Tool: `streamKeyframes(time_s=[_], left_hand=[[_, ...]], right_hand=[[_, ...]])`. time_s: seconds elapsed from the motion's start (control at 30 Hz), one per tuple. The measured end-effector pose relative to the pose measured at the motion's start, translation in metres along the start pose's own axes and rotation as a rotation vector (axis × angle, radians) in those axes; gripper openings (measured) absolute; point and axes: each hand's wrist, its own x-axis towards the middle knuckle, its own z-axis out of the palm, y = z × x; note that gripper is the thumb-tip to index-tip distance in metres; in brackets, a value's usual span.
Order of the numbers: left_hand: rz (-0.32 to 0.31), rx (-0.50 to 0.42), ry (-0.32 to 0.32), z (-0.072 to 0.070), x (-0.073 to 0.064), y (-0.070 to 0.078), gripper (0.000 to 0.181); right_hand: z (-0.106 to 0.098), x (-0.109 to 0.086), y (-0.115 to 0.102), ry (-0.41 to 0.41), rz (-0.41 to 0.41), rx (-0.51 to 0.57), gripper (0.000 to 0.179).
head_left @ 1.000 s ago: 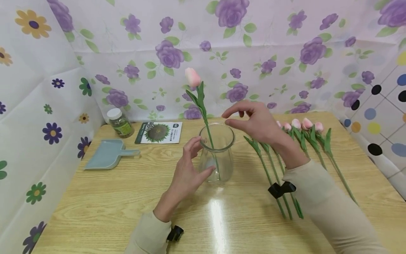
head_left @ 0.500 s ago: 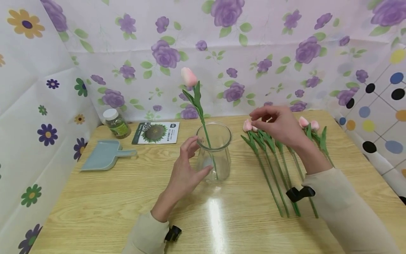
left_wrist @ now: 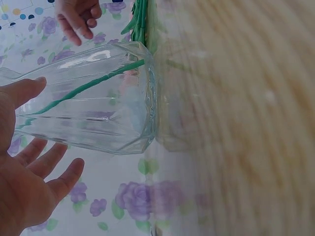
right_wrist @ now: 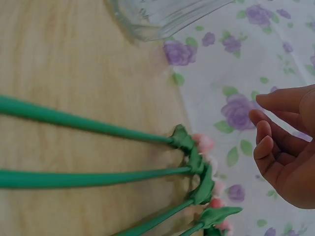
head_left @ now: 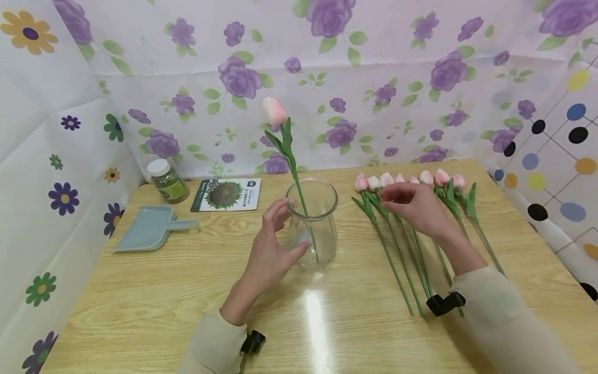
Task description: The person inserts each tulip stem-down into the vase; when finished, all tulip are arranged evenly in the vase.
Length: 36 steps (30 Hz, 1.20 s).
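Patterned cloth: white ground, flowers and dots, at left, rear and right of the wood-grain table.
Dustpan: pale blue-grey, far left, handle pointing right.
Jar: white lid, green label, print too small to read; behind the dustpan.
Printed packet: lying flat, sunflower-head picture, dark strip; lettering partly Chinese-looking, not legible.
Left hand: curved part-way round the glass vase, thumb at its front, fingers at its left side.
Glass vase: clear, upright, between the hands.
Single tulip: pink, standing in the vase, leaning left, bloom well above the rim.
Tulips: pink-and-white, side by side on the table right of the vase, blooms to the rear; several partly hidden by the hand above.
Right hand: over the tulips, fingers loosely bent, small gap between thumb and forefinger, holding nothing.
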Motion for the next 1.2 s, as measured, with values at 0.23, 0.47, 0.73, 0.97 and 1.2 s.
streamKeyframes(time_s=[0.23,0.47,0.73,0.97,1.2], left_hand=[[-0.001,0.001,-0.003,0.0,0.0,0.001,0.102],[-0.01,-0.001,-0.005,0.0,0.0,0.001,0.102],[-0.022,0.0,-0.011,-0.001,0.0,0.001,0.102],[-0.016,-0.006,-0.009,-0.001,0.0,0.0,0.102],[-0.018,-0.013,-0.008,0.0,0.0,0.0,0.102]], right_hand=[[0.012,-0.008,0.023,-0.086,0.034,-0.049,0.03],[0.025,-0.013,0.032,-0.147,0.058,-0.132,0.024],[0.031,-0.014,0.029,-0.158,0.058,-0.166,0.02],[0.036,-0.012,0.029,-0.164,0.061,-0.221,0.014],[0.041,-0.009,0.027,-0.212,0.068,-0.261,0.011]])
